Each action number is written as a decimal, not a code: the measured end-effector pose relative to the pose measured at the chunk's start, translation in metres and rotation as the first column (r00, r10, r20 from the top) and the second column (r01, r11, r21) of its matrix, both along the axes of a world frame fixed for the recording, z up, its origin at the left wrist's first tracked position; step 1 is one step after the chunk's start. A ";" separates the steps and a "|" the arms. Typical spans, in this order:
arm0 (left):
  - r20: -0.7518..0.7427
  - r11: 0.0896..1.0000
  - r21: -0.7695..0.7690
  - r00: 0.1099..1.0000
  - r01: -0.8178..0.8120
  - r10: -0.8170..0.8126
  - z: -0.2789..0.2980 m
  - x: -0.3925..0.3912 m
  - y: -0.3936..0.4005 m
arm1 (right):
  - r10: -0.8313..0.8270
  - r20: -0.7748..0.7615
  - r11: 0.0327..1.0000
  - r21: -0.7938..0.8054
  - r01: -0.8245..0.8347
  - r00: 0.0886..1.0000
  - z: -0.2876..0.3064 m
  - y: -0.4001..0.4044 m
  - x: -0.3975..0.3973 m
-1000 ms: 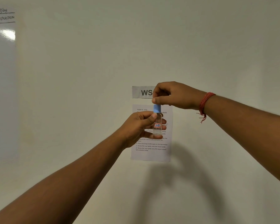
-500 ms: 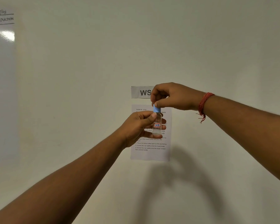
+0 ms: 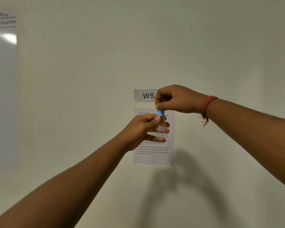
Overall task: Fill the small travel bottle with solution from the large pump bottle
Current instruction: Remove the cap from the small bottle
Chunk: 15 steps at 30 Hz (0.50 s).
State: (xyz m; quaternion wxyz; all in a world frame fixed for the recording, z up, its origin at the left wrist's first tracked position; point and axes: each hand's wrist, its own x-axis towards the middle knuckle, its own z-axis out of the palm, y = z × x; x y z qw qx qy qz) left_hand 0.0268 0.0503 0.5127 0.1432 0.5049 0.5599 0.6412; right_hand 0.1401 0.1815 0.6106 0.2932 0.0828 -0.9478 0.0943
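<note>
- Gripping the bottle (image 3: 160, 129) upright, the left hand (image 3: 142, 131) curls round it before a wall sheet (image 3: 153, 155).
- Right hand (image 3: 174, 99) pinches its blue cap (image 3: 160, 112) from above.

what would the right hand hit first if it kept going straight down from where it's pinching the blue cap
The right hand would likely meet the left hand's thumb first, where it grips the travel bottle just under the blue cap. Depth is unclear.

Upright clear travel bottle (image 3: 160, 129), blue-capped
</note>
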 end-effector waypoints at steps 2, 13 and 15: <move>-0.001 1.000 -0.005 1.000 0.003 -0.003 -0.001 0.000 0.000 | 0.013 0.008 1.000 -0.006 -0.013 1.000 -0.001 0.001 0.000; -0.012 1.000 -0.009 1.000 -0.022 0.022 -0.002 -0.003 0.001 | -0.033 -0.002 0.999 0.024 0.033 0.999 -0.005 0.001 -0.004; -0.007 1.000 -0.010 1.000 -0.017 0.017 -0.003 -0.004 0.001 | -0.028 0.005 0.999 0.035 0.028 1.000 -0.005 -0.001 -0.004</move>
